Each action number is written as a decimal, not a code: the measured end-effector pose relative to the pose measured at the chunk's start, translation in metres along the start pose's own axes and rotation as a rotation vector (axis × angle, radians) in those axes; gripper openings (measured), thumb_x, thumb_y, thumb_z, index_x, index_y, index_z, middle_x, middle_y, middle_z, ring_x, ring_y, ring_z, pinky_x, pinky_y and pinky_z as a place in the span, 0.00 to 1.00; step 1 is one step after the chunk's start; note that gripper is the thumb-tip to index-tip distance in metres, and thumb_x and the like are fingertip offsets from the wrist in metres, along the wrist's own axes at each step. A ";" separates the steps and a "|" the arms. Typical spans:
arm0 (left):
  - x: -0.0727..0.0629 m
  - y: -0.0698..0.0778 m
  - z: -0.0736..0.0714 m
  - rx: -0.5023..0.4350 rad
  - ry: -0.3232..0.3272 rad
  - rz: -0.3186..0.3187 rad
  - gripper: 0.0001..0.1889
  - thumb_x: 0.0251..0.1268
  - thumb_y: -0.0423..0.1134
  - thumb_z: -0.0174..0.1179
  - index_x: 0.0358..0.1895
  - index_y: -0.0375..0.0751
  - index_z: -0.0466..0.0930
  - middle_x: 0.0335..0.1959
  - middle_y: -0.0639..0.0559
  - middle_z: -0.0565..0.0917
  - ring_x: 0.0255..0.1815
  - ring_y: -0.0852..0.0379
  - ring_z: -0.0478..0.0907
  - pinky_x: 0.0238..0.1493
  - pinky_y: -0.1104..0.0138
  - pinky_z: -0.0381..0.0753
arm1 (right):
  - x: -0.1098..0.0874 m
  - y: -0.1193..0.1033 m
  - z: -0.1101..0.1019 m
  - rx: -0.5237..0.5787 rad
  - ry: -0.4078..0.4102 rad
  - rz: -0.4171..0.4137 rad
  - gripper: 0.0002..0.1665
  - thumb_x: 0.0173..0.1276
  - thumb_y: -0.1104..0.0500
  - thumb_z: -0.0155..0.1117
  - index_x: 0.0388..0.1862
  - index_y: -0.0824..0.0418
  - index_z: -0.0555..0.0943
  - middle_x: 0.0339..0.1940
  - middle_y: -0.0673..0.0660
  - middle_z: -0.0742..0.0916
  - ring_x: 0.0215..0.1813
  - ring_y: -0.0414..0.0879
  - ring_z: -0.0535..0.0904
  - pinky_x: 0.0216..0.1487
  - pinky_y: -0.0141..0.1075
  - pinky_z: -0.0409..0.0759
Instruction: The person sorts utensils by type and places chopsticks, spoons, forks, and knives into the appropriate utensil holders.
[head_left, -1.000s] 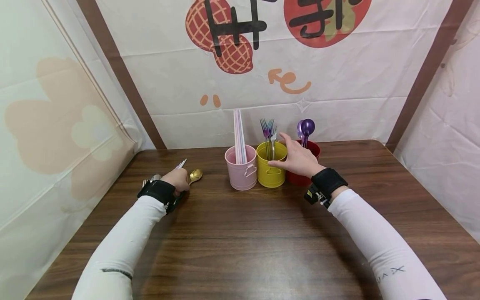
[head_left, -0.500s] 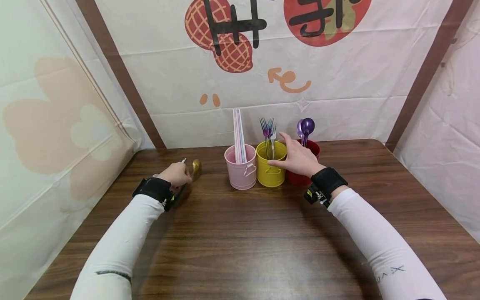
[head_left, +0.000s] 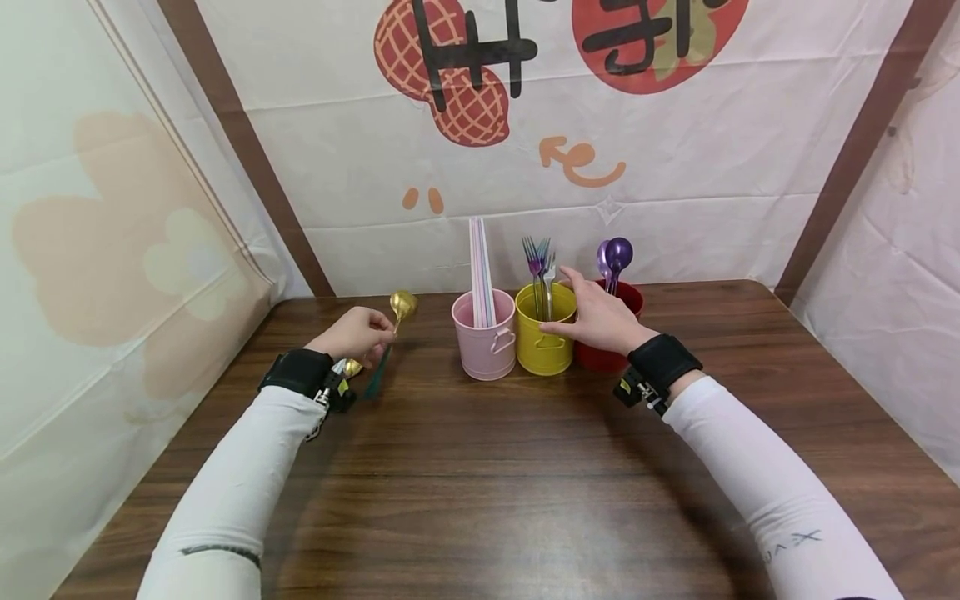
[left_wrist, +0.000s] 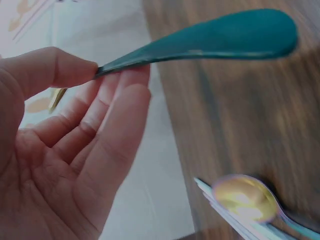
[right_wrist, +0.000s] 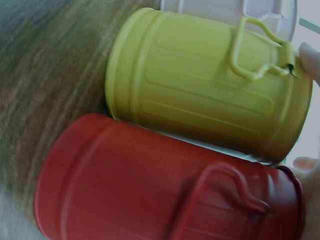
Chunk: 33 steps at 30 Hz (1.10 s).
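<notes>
Thumb and fingertips of my left hand [head_left: 351,333] are pinching a spoon [head_left: 403,305] narrowly, and I am holding it above the tabletop [head_left: 480,483], toward the back left corner. Its gold bowl is pointing upward, while its green handle [left_wrist: 230,37] is slanting down past my fingers. My other fingers are bending loosely beneath the thumb, and the left forearm is lying extended forward in its white sleeve. Below that hand, a second spoon [left_wrist: 245,197] is resting beside or on pale sticks [left_wrist: 218,206]; which, I cannot tell.

My right hand [head_left: 603,321] is spreading wide at the yellow cup [head_left: 546,354], thumb at the rim's near side, forefinger toward the back edge, its back facing up. That forearm is angling inward from the right. Yellow is standing between the pink cup [head_left: 487,354] and the red cup [right_wrist: 125,175], all three lining up near the back edge's middle. Pink is holding chopsticks [head_left: 480,279], yellow is holding forks [head_left: 535,260], and red is holding purple spoons [head_left: 618,252].
</notes>
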<state>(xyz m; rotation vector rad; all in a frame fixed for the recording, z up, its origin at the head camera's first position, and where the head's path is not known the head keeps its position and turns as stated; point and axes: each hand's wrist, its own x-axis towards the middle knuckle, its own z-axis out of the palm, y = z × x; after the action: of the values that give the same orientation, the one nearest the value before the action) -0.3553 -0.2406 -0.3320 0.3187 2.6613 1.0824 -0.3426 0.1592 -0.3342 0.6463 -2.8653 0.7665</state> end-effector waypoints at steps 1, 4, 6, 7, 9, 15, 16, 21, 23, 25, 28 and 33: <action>0.000 0.003 -0.001 -0.018 0.011 0.014 0.09 0.71 0.32 0.53 0.44 0.27 0.76 0.25 0.48 0.78 0.23 0.58 0.77 0.25 0.63 0.82 | -0.001 0.000 -0.001 0.009 -0.008 -0.008 0.62 0.57 0.31 0.66 0.77 0.61 0.48 0.71 0.65 0.69 0.69 0.60 0.67 0.62 0.57 0.69; -0.001 0.013 -0.004 -0.093 0.035 0.060 0.10 0.72 0.34 0.53 0.46 0.28 0.75 0.32 0.45 0.80 0.28 0.57 0.79 0.29 0.59 0.84 | -0.003 0.000 -0.006 0.029 -0.014 -0.022 0.61 0.58 0.32 0.67 0.77 0.60 0.48 0.72 0.64 0.67 0.70 0.59 0.66 0.64 0.56 0.67; -0.002 0.021 -0.006 -0.148 0.059 0.094 0.10 0.72 0.34 0.53 0.47 0.29 0.75 0.34 0.45 0.81 0.31 0.55 0.79 0.31 0.57 0.84 | -0.006 0.001 -0.011 0.030 -0.002 -0.032 0.61 0.58 0.32 0.67 0.77 0.60 0.49 0.74 0.63 0.65 0.71 0.58 0.64 0.65 0.56 0.65; -0.001 0.026 -0.007 -0.178 0.071 0.111 0.10 0.73 0.35 0.54 0.47 0.30 0.75 0.35 0.46 0.82 0.33 0.55 0.80 0.32 0.57 0.84 | -0.007 0.002 -0.013 0.021 0.011 -0.039 0.61 0.58 0.32 0.67 0.77 0.61 0.50 0.74 0.63 0.65 0.72 0.58 0.63 0.66 0.56 0.65; -0.002 0.036 -0.009 -0.249 0.095 0.146 0.10 0.72 0.35 0.55 0.46 0.30 0.74 0.33 0.49 0.82 0.34 0.54 0.80 0.31 0.59 0.84 | -0.009 0.004 -0.018 0.000 0.042 -0.047 0.60 0.58 0.33 0.67 0.76 0.61 0.52 0.74 0.62 0.65 0.72 0.57 0.62 0.65 0.55 0.65; -0.003 0.068 -0.008 -0.378 0.222 0.258 0.09 0.72 0.36 0.55 0.46 0.31 0.74 0.33 0.53 0.83 0.35 0.57 0.80 0.32 0.64 0.84 | -0.022 0.022 -0.037 -0.034 0.121 -0.032 0.56 0.61 0.36 0.67 0.76 0.62 0.53 0.72 0.66 0.66 0.70 0.60 0.63 0.64 0.58 0.66; -0.002 0.074 -0.007 -0.394 0.251 0.278 0.09 0.72 0.36 0.56 0.46 0.32 0.75 0.33 0.54 0.83 0.35 0.57 0.80 0.32 0.65 0.84 | -0.025 0.026 -0.040 -0.034 0.135 -0.020 0.56 0.61 0.37 0.67 0.76 0.62 0.53 0.72 0.66 0.66 0.70 0.61 0.62 0.64 0.58 0.65; 0.001 0.099 0.001 -0.493 0.387 0.395 0.09 0.71 0.35 0.57 0.45 0.32 0.76 0.33 0.53 0.84 0.35 0.58 0.82 0.30 0.67 0.83 | -0.036 0.045 -0.041 -0.022 0.194 0.030 0.57 0.61 0.38 0.68 0.76 0.63 0.50 0.73 0.68 0.64 0.71 0.64 0.59 0.64 0.62 0.63; 0.002 0.109 0.007 -0.529 0.423 0.430 0.08 0.70 0.34 0.58 0.45 0.32 0.76 0.34 0.50 0.84 0.35 0.58 0.82 0.29 0.69 0.83 | -0.039 0.051 -0.038 -0.006 0.195 0.042 0.59 0.60 0.38 0.68 0.77 0.64 0.49 0.73 0.69 0.63 0.71 0.65 0.59 0.63 0.62 0.63; 0.005 0.118 0.013 -0.564 0.445 0.464 0.06 0.69 0.33 0.59 0.44 0.34 0.76 0.36 0.47 0.84 0.35 0.57 0.83 0.29 0.69 0.83 | -0.039 0.056 -0.034 0.026 0.185 0.059 0.60 0.59 0.38 0.69 0.77 0.64 0.48 0.73 0.70 0.62 0.70 0.65 0.61 0.63 0.62 0.64; 0.011 0.133 0.025 -0.609 0.471 0.510 0.04 0.68 0.31 0.59 0.42 0.35 0.76 0.38 0.43 0.84 0.34 0.58 0.83 0.28 0.68 0.83 | -0.038 0.060 -0.028 0.110 0.158 0.098 0.63 0.59 0.37 0.69 0.78 0.62 0.44 0.73 0.70 0.61 0.70 0.65 0.62 0.62 0.63 0.64; 0.023 0.155 0.049 -0.671 0.491 0.553 0.04 0.68 0.28 0.59 0.42 0.33 0.76 0.36 0.43 0.85 0.33 0.59 0.83 0.26 0.69 0.82 | -0.036 0.063 -0.013 0.247 0.162 0.145 0.65 0.61 0.39 0.69 0.78 0.60 0.37 0.74 0.70 0.60 0.71 0.65 0.60 0.65 0.63 0.60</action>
<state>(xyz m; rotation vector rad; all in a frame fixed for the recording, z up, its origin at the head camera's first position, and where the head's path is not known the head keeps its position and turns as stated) -0.3455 -0.0933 -0.2601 0.7426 2.4104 2.3971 -0.3367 0.2285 -0.3591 0.3817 -2.7158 1.1507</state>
